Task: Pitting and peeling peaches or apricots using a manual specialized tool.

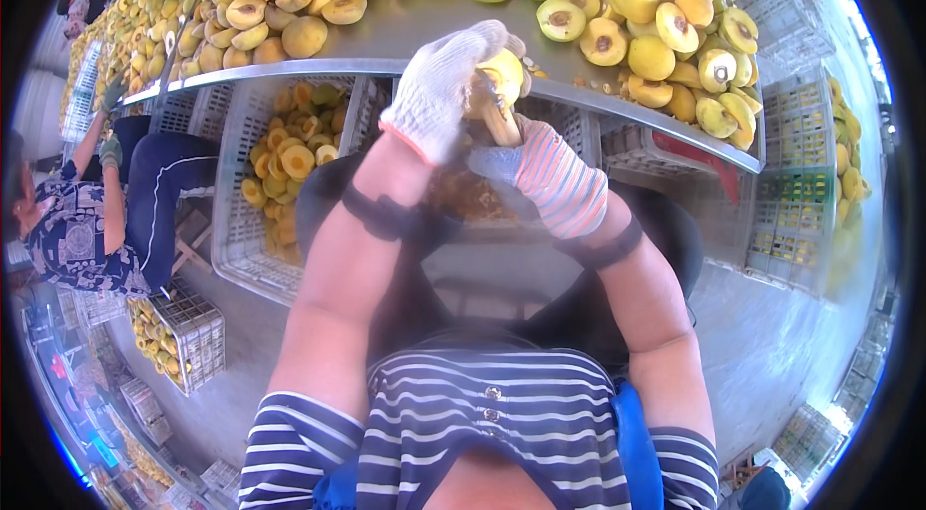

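My left hand (452,79), in a white knit glove, is closed around a yellow peach half (506,73) just over the metal table's front edge. My right hand (553,170) wears a striped knit glove and grips the wooden handle of a pitting tool (500,125). The tool's dark metal end touches the fruit; how deep it sits is hidden. Beyond my hands, halved peaches (606,41) with brown hollows or stones lie heaped on the metal table (405,29).
A white plastic crate (239,220) of peach halves stands below the table at left. Another crate (788,220) is at right, beside the table's corner. A co-worker (87,220) sits at far left, near a floor crate (199,343) of fruit.
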{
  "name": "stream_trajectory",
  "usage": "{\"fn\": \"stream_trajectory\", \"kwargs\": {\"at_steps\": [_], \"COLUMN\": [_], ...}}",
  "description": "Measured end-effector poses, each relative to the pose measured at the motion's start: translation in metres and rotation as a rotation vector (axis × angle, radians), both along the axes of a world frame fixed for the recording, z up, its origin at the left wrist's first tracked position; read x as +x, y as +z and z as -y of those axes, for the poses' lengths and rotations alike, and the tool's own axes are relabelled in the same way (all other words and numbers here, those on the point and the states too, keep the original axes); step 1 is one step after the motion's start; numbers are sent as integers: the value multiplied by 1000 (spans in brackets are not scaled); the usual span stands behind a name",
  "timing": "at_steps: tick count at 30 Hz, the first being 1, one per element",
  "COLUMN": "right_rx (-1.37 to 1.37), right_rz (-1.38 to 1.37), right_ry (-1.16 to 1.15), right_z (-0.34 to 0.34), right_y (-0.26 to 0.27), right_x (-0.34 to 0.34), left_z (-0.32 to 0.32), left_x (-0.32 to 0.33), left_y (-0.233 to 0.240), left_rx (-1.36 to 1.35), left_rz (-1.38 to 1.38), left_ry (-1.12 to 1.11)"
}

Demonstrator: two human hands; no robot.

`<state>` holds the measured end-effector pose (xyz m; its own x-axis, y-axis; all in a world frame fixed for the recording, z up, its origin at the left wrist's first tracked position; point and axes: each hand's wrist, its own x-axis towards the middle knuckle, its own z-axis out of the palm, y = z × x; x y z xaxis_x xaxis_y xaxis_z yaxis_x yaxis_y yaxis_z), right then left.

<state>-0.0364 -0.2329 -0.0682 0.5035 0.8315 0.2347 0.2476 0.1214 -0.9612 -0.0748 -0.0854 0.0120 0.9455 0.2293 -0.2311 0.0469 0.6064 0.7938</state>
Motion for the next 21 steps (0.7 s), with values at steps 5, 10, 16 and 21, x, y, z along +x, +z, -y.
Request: {"fn": "stream_trajectory", "kwargs": {"at_steps": [5,10,16,21], "right_rx": [-320,-330,-1006,-1098], "right_rz": [-959,-850,350,229], "right_ry": [185,205,-34,-43], "right_z": [25,55,58,32], "right_y": [69,71,56,80], "right_x": [-2,10,5,4], "left_z": [-10,-7,-101,-155], "left_x": [5,-2,-70,-31], "left_y": [-5,-4,23,27], "left_rx": [265,-186,1021,1896], "left_rz": [117,102,-354,-658], "left_ry": [-306,-172,309,103]}}
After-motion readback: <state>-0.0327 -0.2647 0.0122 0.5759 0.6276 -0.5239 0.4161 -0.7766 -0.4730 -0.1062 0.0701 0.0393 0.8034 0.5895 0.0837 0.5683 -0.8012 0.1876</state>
